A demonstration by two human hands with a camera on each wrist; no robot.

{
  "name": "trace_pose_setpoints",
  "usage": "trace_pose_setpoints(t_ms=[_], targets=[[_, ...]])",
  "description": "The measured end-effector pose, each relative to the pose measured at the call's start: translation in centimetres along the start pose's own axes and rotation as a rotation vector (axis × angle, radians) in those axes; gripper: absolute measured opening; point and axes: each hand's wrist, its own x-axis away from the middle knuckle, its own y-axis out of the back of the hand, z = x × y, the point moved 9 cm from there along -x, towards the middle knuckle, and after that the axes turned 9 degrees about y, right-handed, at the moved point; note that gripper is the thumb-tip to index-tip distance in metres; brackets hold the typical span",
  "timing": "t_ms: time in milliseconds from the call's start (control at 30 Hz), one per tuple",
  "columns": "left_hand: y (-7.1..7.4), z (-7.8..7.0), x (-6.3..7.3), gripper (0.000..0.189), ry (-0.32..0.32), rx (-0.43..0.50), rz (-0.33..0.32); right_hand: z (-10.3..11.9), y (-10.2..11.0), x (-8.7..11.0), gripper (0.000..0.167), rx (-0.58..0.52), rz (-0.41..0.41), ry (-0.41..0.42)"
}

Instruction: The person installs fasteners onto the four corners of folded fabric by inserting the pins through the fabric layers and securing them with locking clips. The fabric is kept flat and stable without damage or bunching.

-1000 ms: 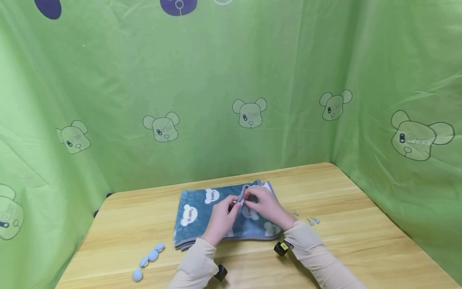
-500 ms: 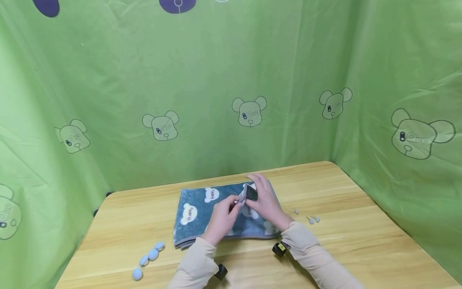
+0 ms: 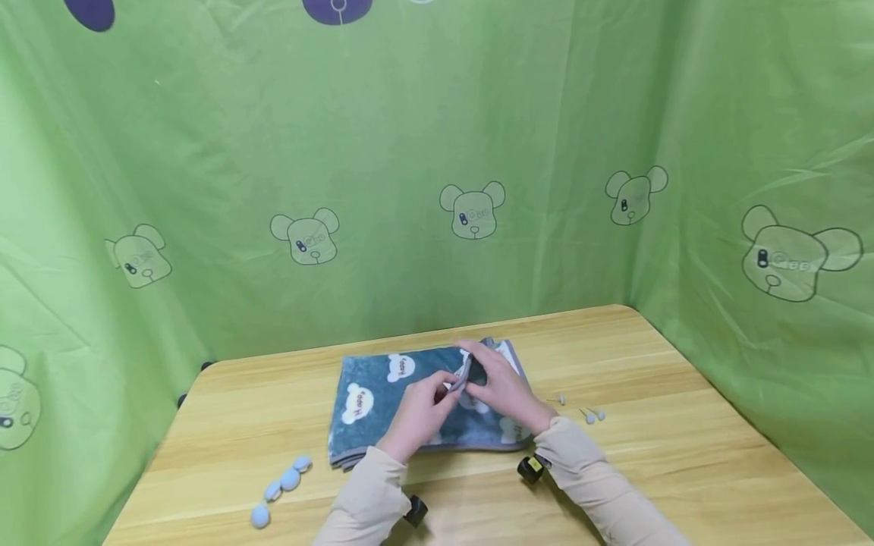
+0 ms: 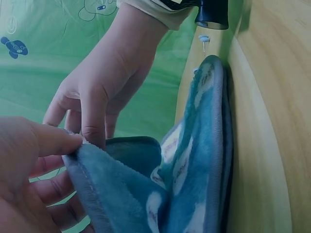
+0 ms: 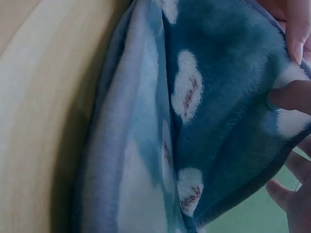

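A folded teal plush blanket (image 3: 382, 406) with white bear heads and grey piping lies on the wooden table. One upper corner is lifted between the hands. My left hand (image 3: 418, 415) pinches that corner's edge; in the left wrist view its thumb (image 4: 60, 141) lies on top of the fold. Opposite it, my right hand (image 3: 504, 383) holds the same flap. The right wrist view has its thumb (image 5: 294, 95) pressed into the plush, with fingers beyond the piped edge. Whether anything small sits inside the fold is hidden.
Right of the blanket lie three pins (image 3: 590, 418) with pale blue heads and thin shafts. Several round pale blue pieces (image 3: 290, 480) lie in a line at front left. Behind the table (image 3: 655, 455) hangs a green bear-print curtain (image 3: 382, 152).
My right hand's fingers spread out over the flap half a second ago and have since drawn back in toward its edge. The left hand keeps its pinch in nearly the same spot.
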Motion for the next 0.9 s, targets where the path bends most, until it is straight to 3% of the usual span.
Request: trace_pose_setpoints(t_ms=[233, 433, 567, 700, 900], targets=[[0.1, 0.0, 0.0, 0.018, -0.020, -0.072, 0.025, 0.3, -0.3, 0.0, 0.029, -0.030, 0.003, 0.052], [1.4, 0.2, -0.1, 0.017, -0.022, -0.110, 0.069, 0.4, -0.2, 0.0, 0.020, -0.049, 0.002, 0.074], [3.4, 0.5, 0.1, 0.018, -0.026, -0.128, 0.063, 0.1, -0.1, 0.0, 0.021, -0.050, 0.012, 0.058], [6.0, 1.3, 0.8, 0.016, -0.025, -0.221, 0.035, 0.0, -0.1, 0.0, 0.020, -0.027, 0.016, 0.055], [10.4, 4.6, 2.7, 0.013, 0.067, -0.380, 0.022, 0.0, 0.0, -0.1, 0.021, -0.002, 0.018, 0.058]])
